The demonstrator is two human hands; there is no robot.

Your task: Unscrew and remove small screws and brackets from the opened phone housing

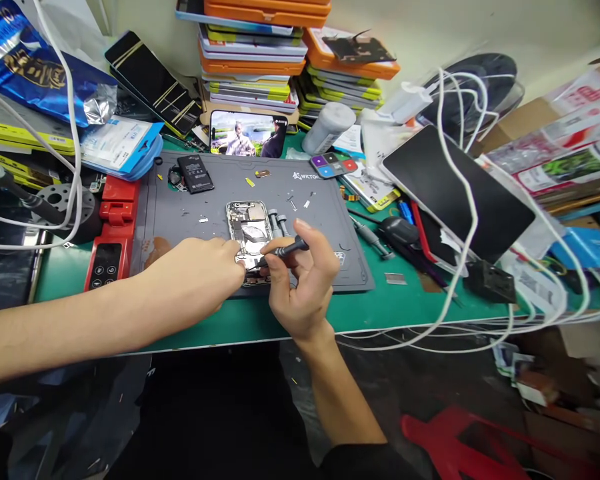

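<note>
An opened smartphone [253,223] lies on the grey work mat [180,213], its inner parts exposed. My left hand [205,270] rests over the phone's lower left side with its fingers curled; whatever is between the fingertips is hidden. In my right hand [305,287] is a dark precision screwdriver [285,251], gripped between thumb and fingers and slanting down to the phone's lower part. Its tip is too small to make out. Beside the phone's right edge lie several grey screwdrivers [279,223]. A black phone battery [196,174] lies toward the mat's upper left.
A lit phone [249,133] stands at the mat's back edge, before stacked orange and yellow boxes [253,67]. A red device [111,233] sits left. Small parts are scattered on the mat. White cables [460,180] and a dark tablet-like panel [457,190] crowd the right.
</note>
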